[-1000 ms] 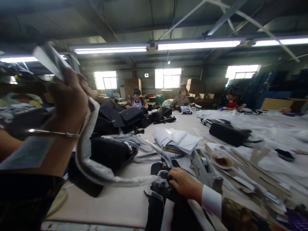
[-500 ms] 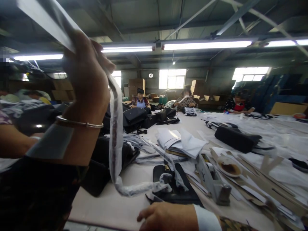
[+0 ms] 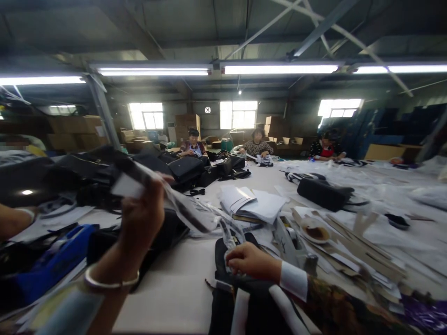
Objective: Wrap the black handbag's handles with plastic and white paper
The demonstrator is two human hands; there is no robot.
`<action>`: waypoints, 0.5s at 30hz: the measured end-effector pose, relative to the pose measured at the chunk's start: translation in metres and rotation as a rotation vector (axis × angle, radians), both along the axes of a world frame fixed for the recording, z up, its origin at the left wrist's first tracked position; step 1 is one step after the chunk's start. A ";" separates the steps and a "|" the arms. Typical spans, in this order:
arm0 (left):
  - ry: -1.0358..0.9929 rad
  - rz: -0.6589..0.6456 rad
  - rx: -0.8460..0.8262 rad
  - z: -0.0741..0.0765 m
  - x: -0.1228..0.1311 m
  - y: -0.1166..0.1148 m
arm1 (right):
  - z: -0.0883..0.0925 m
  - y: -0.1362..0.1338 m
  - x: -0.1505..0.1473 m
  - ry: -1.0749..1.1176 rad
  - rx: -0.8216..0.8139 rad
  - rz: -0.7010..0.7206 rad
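- The long table [image 3: 174, 288] sits lower and flatter in my view than half a second ago. The camera has swung a little, and the stack of white papers [image 3: 254, 204] lies well beyond the hands.
- The black bag [image 3: 220, 253] lies flat on the near edge of the table. It is under a hand again, where a moment ago it lay alone.
- The wrapping strip [image 3: 195, 216] no longer hangs down in a slack loop from high up. It now runs in a shallow slope from one hand to the other, above the table, and ends on the bag.
- My left hand [image 3: 143, 214] has dropped from above head height to mid-level. The forearm slants up, and the fingers are pinched shut on the strip's upper end.
- My right hand [image 3: 253, 263] has gone forward from the table edge. It is palm down on the bag, with the fingers curled tight on the strip's crumpled lower end.
- The bracelet [image 3: 111, 283] rides on the left wrist.
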State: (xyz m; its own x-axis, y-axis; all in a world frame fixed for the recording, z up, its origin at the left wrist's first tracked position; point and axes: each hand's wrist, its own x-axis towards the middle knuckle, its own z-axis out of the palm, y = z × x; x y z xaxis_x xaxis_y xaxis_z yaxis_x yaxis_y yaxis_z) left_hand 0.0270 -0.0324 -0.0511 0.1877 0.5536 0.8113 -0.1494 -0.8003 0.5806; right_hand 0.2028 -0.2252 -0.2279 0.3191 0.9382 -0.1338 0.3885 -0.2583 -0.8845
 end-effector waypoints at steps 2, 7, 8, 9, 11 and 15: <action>0.132 -0.160 0.113 -0.068 -0.001 -0.010 | -0.002 -0.015 -0.007 0.003 0.009 0.022; 0.535 -0.436 0.127 -0.191 -0.008 -0.053 | 0.001 -0.038 0.018 -0.005 0.008 -0.115; 0.574 -0.472 0.067 -0.205 -0.010 -0.062 | 0.000 -0.040 0.024 0.009 0.007 -0.153; 0.601 -0.489 0.016 -0.217 -0.012 -0.070 | -0.001 -0.043 0.029 0.026 0.004 -0.188; 0.616 -0.496 -0.032 -0.236 -0.016 -0.080 | -0.007 -0.047 0.033 0.052 -0.009 -0.240; 0.546 -0.470 -0.035 -0.265 -0.022 -0.079 | -0.024 -0.053 0.032 -0.020 -0.056 -0.276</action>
